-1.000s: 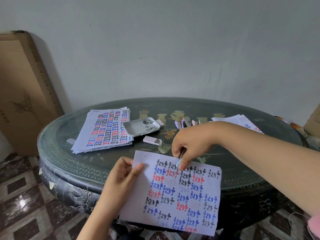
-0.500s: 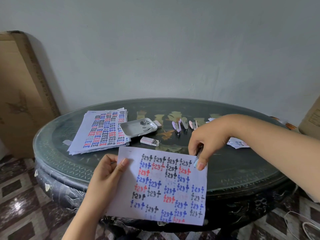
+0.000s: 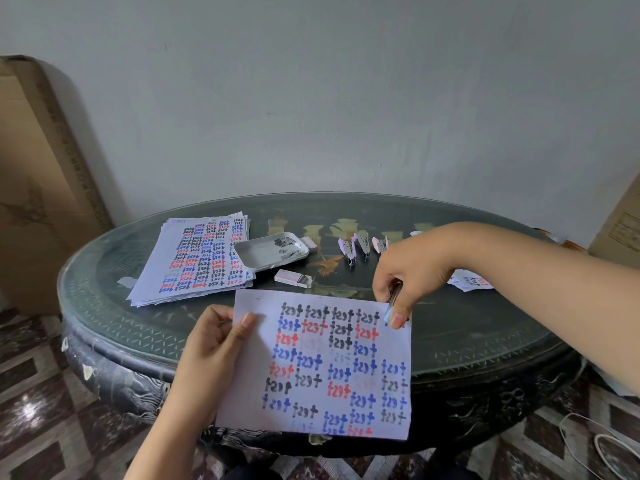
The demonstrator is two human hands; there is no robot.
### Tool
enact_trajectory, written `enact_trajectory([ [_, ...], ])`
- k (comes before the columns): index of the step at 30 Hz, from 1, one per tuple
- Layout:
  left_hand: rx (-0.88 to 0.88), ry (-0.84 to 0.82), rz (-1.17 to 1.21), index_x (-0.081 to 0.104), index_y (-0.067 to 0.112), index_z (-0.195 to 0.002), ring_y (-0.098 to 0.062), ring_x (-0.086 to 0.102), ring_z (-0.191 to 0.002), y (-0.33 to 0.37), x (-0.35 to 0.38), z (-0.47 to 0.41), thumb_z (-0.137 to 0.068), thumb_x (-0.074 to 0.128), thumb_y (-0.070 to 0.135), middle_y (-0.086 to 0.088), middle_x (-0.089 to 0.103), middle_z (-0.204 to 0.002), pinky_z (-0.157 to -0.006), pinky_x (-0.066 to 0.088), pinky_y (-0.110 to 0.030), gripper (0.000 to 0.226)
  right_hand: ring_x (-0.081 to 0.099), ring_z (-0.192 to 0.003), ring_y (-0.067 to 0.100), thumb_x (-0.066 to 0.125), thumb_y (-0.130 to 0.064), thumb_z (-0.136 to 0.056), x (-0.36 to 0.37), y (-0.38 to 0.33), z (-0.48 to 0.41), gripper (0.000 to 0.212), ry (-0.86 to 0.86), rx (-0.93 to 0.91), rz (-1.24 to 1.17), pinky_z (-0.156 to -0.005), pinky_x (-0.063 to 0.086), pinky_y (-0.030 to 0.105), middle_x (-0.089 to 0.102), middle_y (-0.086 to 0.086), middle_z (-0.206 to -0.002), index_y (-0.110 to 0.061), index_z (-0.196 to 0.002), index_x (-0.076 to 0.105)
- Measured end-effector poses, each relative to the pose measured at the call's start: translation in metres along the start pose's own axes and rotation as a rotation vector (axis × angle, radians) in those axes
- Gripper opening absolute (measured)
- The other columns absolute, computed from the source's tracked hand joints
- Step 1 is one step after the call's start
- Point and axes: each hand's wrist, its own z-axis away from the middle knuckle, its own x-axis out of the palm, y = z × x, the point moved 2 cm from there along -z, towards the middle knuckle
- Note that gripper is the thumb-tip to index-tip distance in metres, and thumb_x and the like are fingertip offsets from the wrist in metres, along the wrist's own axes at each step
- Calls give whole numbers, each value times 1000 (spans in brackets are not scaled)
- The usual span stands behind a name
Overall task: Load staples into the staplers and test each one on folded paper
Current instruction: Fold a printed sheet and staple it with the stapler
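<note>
My left hand (image 3: 216, 336) pinches the left edge of a folded sheet (image 3: 322, 365) printed with red, blue and black "test" words, held over the table's near rim. My right hand (image 3: 407, 271) grips a small light-blue stapler (image 3: 391, 303) clamped on the sheet's top right corner, thumb pressing on it. Three more small staplers (image 3: 360, 245), purple and pink, lie on the table behind. A white tray (image 3: 252, 256) holds staple strips. An open staple box (image 3: 292, 278) lies in front of the tray.
A stack of printed sheets (image 3: 197, 261) lies at the table's left. More papers (image 3: 471, 280) sit under my right forearm. The round dark glass-topped table (image 3: 485, 334) stands against a wall, with cardboard boxes (image 3: 38, 181) at both sides. White cables (image 3: 602, 441) lie on the floor.
My right hand slid the stapler along the sheet's top edge from the middle to the right corner. The view shifted a little to the right.
</note>
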Motion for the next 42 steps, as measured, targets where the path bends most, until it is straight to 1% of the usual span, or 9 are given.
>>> enact_trajectory([
  [4, -10, 27, 3, 50, 7, -86, -26, 54, -63, -1, -2, -1, -76, 62, 32, -7, 66, -68, -57, 45, -38, 29, 49, -66, 8, 69, -45, -82, 4, 3, -3, 28, 55, -9, 8, -64, 39, 25, 59, -11, -71, -17, -86, 67],
  [12, -19, 60, -39, 49, 3, -93, -33, 58, -66, 4, 2, -2, -76, 62, 35, -16, 66, -76, -63, 50, -60, 38, 56, -76, 18, 69, -45, -82, 8, 11, -8, 34, 147, -26, 3, -68, 43, 32, 65, 2, -84, -11, -88, 66],
  [17, 9, 61, -68, 52, 8, -93, -33, 62, -66, 2, 0, -6, -78, 59, 34, -21, 67, -86, -58, 53, -48, 30, 47, -70, 11, 63, -42, -88, 16, 16, -6, 35, 143, -28, -125, -65, 37, 24, 57, -2, -79, -8, -96, 64],
  [20, 38, 34, -93, 58, 18, -92, -31, 65, -69, -1, 1, -8, -82, 57, 34, -11, 70, -82, -57, 55, -45, 19, 49, -74, 18, 61, -46, -89, 22, 25, -8, 40, 159, -44, -248, -71, 40, 31, 56, 5, -85, -8, -99, 64],
  [24, 70, 23, -190, 61, 30, -86, -18, 55, -56, -4, 0, -13, -88, 54, 33, -2, 66, -65, -49, 42, -31, 8, 59, -107, 23, 58, -38, -93, 37, 36, -7, 30, 199, -37, -482, -96, 46, 37, 65, 5, -115, -18, -114, 65],
  [29, 82, 39, -231, 60, 33, -79, -17, 51, -53, -7, -1, -18, -94, 53, 22, -6, 67, -65, -49, 37, -26, 20, 57, -86, 3, 54, -30, -97, 71, 37, -10, 25, 379, -58, -926, -72, 46, 22, 67, -5, -115, -28, -119, 63],
  [34, 77, 54, -300, 58, 43, -68, -1, 45, -43, -4, 1, -20, -94, 54, 19, 3, 67, -62, -40, 32, -13, 35, 68, -86, 12, 57, -31, -95, 108, 29, -32, 17, 786, 78, -1349, -64, 55, 24, 73, 3, -99, -24, -105, 68],
  [38, 62, 18, -352, 61, 31, -77, -12, 55, -51, -5, -2, -23, -95, 52, 20, -8, 70, -73, -42, 37, -16, 24, 57, -74, 14, 59, -41, -91, 128, 39, -58, 25, 1128, 490, -880, -56, 43, 25, 59, 0, -84, -18, -85, 67],
  [42, 46, 8, -390, 61, 32, -79, -13, 62, -58, -4, -5, -29, -95, 53, 21, -2, 72, -76, -48, 41, -19, 21, 52, -94, 16, 56, -43, -92, 139, 45, -82, 28, 1053, 629, -592, -67, 41, 25, 51, -4, -93, -16, -88, 63],
])
